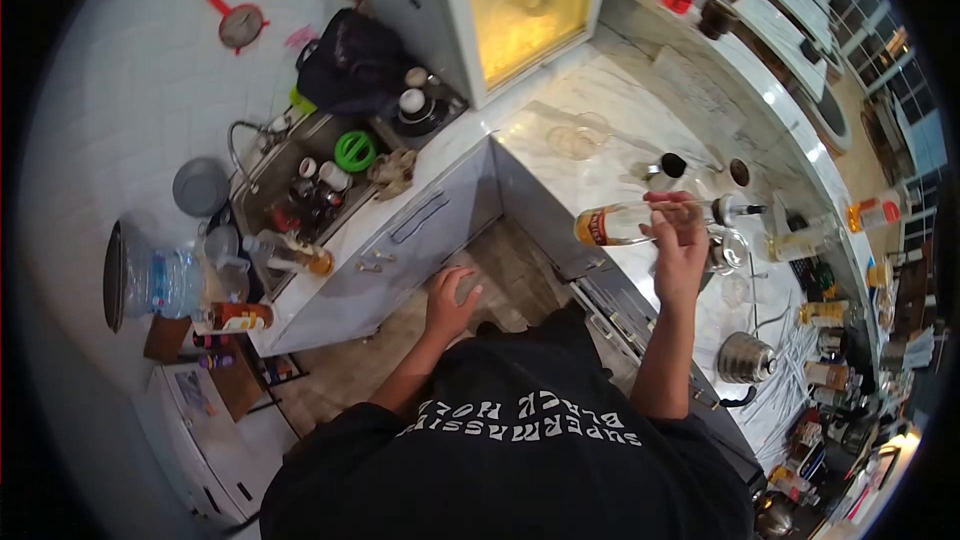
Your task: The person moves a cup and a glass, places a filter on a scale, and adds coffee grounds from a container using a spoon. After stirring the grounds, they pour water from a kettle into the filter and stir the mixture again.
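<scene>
My right hand point(678, 240) is wrapped round a clear glass bottle point(630, 224) with a red and yellow label. The bottle lies almost level above the marble counter point(545, 118), its dark pour spout pointing right. A metal cup point(666, 170) stands just beyond it, and a clear glass vessel point(730, 250) is beside my right wrist. Over the floor, in front of the lower cabinets, my left hand point(455, 302) hangs with its fingers apart and nothing visible in it.
To the left is a sink point(285, 165) holding several items and a green round thing point(355, 151). Bottles point(290, 255) stand along its edge. A lit yellow fridge point(525, 0) rises at the back. A gooseneck kettle point(747, 357) and many bottles crowd the right counter.
</scene>
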Demonstrator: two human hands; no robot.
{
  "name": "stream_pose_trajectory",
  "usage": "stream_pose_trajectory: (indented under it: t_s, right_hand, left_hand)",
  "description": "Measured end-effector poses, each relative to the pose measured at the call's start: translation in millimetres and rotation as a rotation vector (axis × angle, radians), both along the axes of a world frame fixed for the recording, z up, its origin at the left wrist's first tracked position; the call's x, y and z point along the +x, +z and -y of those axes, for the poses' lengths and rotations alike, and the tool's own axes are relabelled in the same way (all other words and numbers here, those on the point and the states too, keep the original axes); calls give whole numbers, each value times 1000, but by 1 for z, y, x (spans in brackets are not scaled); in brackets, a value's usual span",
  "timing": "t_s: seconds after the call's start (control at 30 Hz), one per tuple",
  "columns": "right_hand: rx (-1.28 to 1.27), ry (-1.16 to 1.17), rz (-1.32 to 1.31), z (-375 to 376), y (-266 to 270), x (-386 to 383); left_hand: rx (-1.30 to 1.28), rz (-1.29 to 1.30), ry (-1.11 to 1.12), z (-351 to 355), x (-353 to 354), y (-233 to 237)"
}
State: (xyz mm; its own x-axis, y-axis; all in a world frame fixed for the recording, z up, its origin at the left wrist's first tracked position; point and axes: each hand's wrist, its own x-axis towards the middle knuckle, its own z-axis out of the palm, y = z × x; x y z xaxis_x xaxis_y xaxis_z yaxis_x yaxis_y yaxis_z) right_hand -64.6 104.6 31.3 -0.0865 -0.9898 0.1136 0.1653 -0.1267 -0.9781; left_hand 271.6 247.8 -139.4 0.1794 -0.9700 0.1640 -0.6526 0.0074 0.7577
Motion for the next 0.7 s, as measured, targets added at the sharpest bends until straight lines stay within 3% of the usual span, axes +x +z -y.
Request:
stream_pose_trajectory:
  t_s: [0.2, 0.57, 0.7]
  right_hand:
    - [70, 284, -135, 1, -30, 80]
    - [213, 712, -187, 45, -58, 228]
    - [-13, 779, -284, 58, -70, 273]
  left_hand:
    - [94, -67, 191, -35, 44, -22]
    - [91, -46, 510, -51, 100, -15]
    - [96, -14, 587, -63, 121, -28]
